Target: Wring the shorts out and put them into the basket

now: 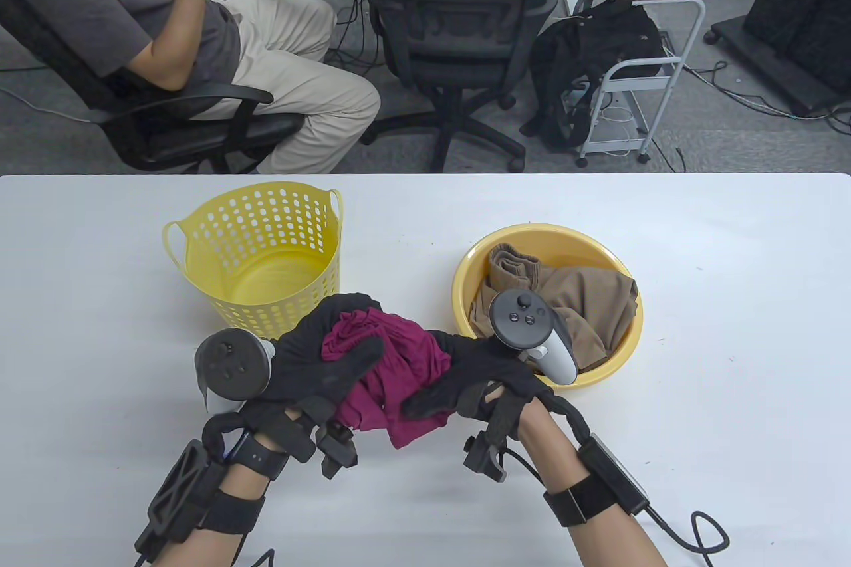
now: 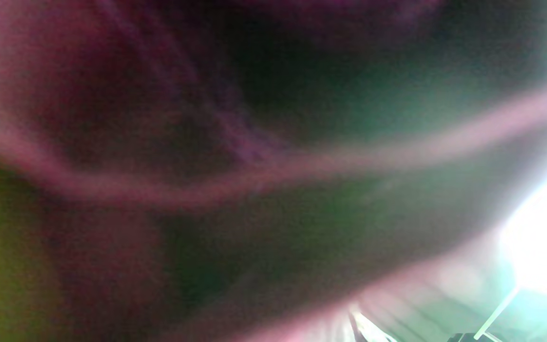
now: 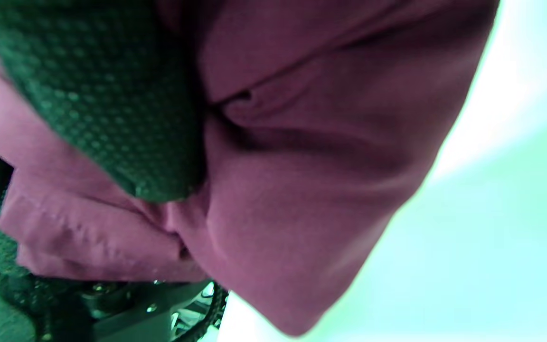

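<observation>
From above, your left hand and right hand both curl round the bunched red shorts, held above the table between the basket and the yellow bowl. Twist your two hands in different ways and squeeze hard, and I think doing it over the bowl would catch the drips. The basket has nothing in it yet. The bowl holds a brown cloth.

The left wrist view is only a red blur.

In the right wrist view, a gloved finger presses into the shorts.
</observation>
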Motion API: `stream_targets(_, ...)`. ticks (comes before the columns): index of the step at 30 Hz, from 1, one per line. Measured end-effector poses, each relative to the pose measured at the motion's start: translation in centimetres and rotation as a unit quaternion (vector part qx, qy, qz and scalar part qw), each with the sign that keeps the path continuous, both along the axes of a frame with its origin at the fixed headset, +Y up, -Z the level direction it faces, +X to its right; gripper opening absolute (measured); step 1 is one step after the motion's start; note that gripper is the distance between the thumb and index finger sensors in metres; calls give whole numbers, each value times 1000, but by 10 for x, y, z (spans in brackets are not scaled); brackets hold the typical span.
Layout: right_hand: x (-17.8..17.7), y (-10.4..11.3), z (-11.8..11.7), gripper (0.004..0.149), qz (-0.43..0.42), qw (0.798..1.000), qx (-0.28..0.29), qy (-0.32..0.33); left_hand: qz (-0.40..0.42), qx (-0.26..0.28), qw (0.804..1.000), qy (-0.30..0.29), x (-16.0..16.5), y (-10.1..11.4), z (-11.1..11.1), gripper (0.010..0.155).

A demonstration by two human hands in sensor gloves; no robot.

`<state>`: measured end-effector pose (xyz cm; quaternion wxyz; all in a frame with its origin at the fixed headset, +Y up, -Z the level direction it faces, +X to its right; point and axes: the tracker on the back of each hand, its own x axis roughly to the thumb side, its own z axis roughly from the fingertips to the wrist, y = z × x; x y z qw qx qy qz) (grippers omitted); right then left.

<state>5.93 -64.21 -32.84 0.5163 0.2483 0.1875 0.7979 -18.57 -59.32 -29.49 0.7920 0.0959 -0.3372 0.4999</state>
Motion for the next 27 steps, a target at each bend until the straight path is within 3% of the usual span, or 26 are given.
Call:
stream_targets(13,11,11,12,92,52,994,89,-32,-18,6,1000,17,-7,5,0,59)
stream_targets(27,15,1,31,98,172,958,215,-77,-60,34,997,42,-17,22,6,59)
